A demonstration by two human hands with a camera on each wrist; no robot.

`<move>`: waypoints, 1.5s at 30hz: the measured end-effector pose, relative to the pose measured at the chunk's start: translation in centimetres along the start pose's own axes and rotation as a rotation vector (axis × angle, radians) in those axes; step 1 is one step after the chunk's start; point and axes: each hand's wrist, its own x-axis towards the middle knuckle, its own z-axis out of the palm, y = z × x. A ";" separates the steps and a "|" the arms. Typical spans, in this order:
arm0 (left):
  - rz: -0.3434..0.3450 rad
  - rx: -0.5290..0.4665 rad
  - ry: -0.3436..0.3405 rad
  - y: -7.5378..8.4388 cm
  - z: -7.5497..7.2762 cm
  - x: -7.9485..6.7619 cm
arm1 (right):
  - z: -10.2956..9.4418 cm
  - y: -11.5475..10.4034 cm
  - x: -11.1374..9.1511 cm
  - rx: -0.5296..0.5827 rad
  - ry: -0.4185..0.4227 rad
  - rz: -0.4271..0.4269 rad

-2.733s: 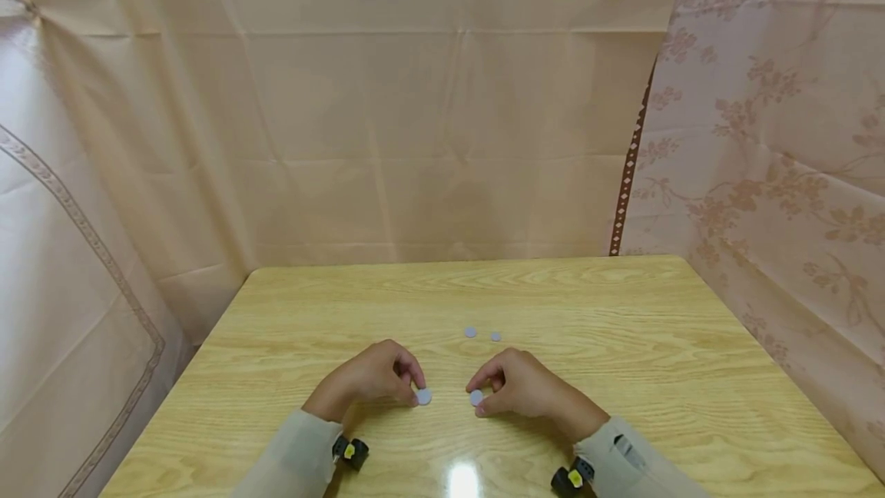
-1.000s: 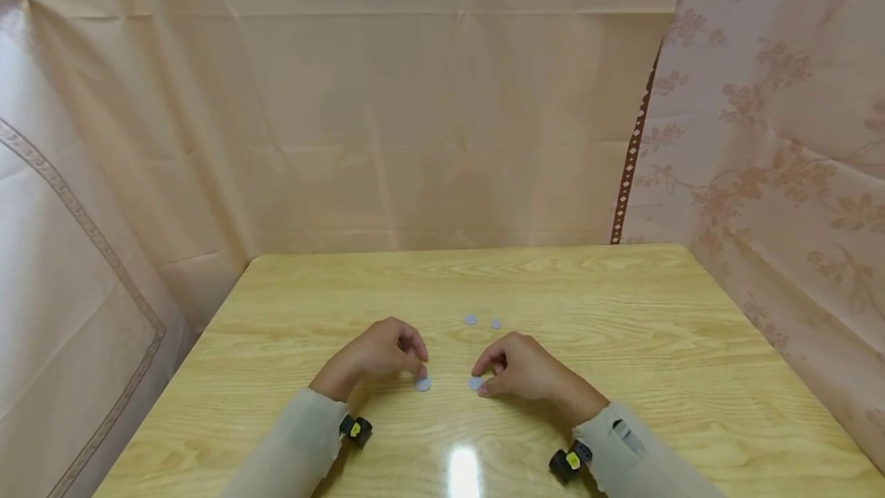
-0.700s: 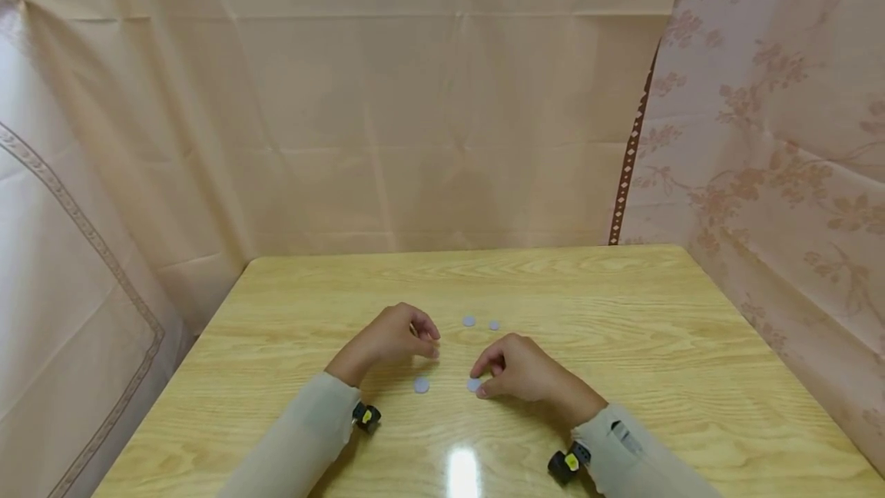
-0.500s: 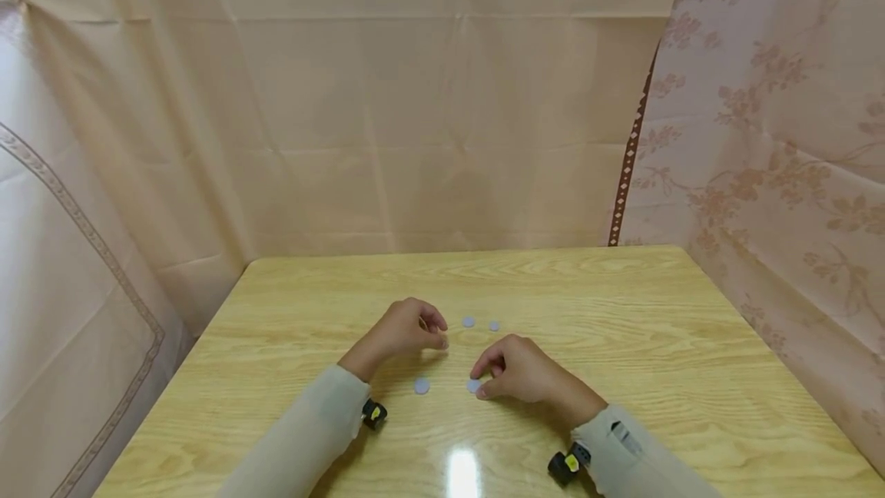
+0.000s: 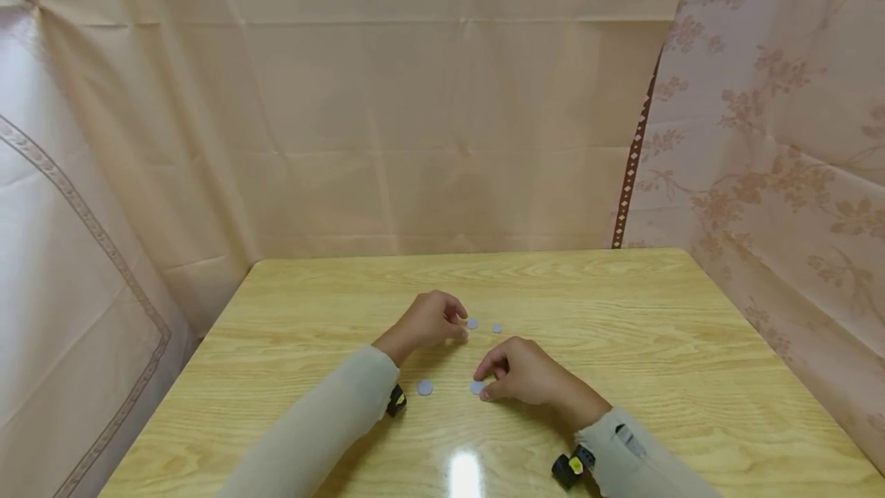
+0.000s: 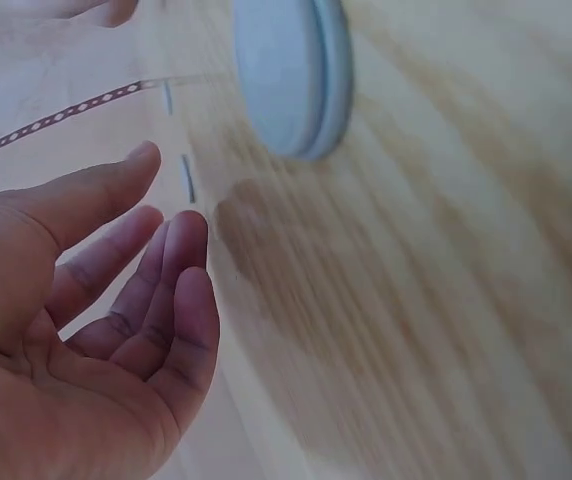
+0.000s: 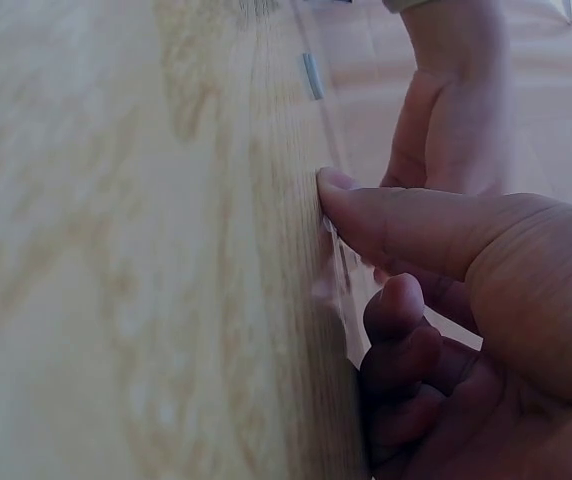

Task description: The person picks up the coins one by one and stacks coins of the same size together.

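Left fingers (image 6: pixel 197 310): released, beside pale-grey round disc (image 5: pixel 472 323)
Right fingers (image 7: pixel 396 305): grasping lower-centre disc (image 5: pixel 476 387)
Progress: free lower disc (image 5: pixel 425 387) seemingly set, higher discs (image 5: pixel 497 328) left

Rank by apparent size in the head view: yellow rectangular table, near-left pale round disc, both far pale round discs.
Yellow rectangular table
Near-left pale round disc; nearness may enlarge it
Far-left disc
Far-right disc, slightly smaller
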 end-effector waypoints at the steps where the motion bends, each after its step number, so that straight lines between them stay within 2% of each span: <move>1: -0.003 0.009 -0.004 0.1 0.1 0.3 | 0.0 0.1 0.0 0.001 0.000 -0.002; 7: -0.056 0.046 -0.020 0.3 0.5 1.5 | 0.0 0.3 0.1 0.003 0.002 -0.005; 12: -0.066 0.058 -0.039 0.6 0.7 2.0 | 0.0 0.3 0.1 0.002 -0.002 -0.008; 35: -0.096 0.020 -0.035 1.1 1.0 2.1 | 0.1 0.2 -0.1 -0.028 0.009 -0.018; 45: -0.031 0.040 -0.050 1.2 1.0 2.2 | 0.2 0.2 -0.1 -0.021 0.012 -0.010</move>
